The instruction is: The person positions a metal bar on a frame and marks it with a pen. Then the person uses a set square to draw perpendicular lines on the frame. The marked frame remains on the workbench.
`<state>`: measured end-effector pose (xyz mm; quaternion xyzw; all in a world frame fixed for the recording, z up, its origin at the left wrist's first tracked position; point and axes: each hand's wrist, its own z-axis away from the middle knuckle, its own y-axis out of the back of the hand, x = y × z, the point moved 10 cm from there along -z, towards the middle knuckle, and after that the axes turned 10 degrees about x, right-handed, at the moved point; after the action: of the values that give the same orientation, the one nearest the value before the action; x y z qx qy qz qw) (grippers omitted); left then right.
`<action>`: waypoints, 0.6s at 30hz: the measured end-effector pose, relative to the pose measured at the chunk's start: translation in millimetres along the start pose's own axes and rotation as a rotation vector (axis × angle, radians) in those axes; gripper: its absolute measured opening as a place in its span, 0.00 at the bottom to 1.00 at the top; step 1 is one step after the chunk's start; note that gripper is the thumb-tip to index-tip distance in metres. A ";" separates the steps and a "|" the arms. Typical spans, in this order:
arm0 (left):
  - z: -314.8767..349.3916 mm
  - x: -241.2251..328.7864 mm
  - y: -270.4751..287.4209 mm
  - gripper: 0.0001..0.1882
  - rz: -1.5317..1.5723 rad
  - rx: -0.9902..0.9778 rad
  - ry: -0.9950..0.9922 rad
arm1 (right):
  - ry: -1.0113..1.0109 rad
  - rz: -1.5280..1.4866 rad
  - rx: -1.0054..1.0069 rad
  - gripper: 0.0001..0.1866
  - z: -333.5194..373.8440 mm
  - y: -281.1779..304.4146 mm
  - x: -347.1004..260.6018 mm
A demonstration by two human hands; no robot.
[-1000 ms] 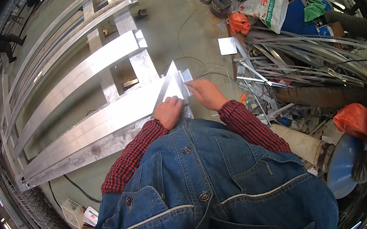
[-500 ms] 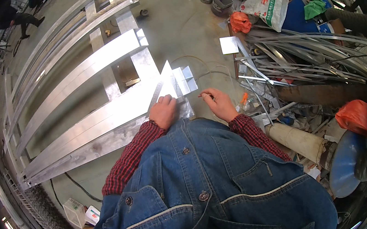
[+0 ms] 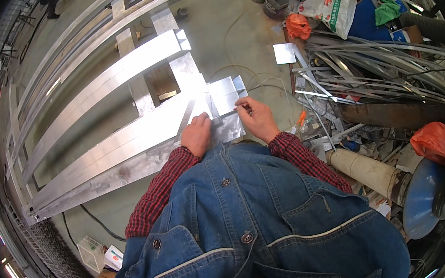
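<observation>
On the metal sheet (image 3: 222,97) our left hand (image 3: 197,135) presses flat, open; our right hand (image 3: 258,118) pinches a thin tool, too small to identify.

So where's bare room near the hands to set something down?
Bare grey concrete floor lies beyond the flat shiny aluminium sheet under the left hand and right hand, bordered by the long aluminium frame rails on the left. To the right, the heap of thin metal strips crowds everything.
</observation>
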<state>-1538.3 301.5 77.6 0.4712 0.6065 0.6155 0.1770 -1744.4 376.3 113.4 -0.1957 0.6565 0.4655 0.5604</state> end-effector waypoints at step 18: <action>-1.3 -0.2 2.6 0.15 0.007 -0.026 -0.060 | 0.100 0.022 0.013 0.17 -2.3 -9.9 -22.8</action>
<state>-1538.3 300.1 80.1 0.4892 0.5912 0.6094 0.1992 -1731.2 363.5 130.4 -0.2078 0.6887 0.4568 0.5232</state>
